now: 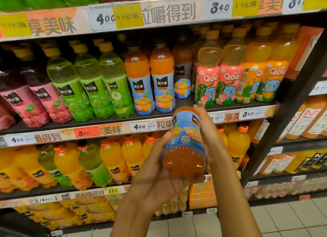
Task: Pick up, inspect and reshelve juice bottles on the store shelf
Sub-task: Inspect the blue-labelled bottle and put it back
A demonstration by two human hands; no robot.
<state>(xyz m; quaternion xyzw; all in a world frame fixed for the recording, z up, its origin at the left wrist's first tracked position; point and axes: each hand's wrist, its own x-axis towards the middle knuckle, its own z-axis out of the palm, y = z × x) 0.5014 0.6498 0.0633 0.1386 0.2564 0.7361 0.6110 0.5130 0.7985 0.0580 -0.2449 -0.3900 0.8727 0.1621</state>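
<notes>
I hold an orange juice bottle [185, 144] with a blue label in front of the shelves, tilted with its neck end toward me and its base toward the shelf. My left hand [159, 173] cups it from below and the left. My right hand [207, 130] grips its right side and base end. Its cap is hidden by my left palm. On the middle shelf [113, 120], two matching blue-label bottles [150, 81] stand upright, with a gap to their right where another bottle [182, 74] sits further back.
Green bottles [92, 84] and pink ones [31, 98] stand left of the gap, Qoo bottles [221, 77] to its right. Larger orange bottles [113, 159] fill the shelf below. A dark shelf post [283, 116] divides off another rack at right. Tiled floor [274, 219] lies below.
</notes>
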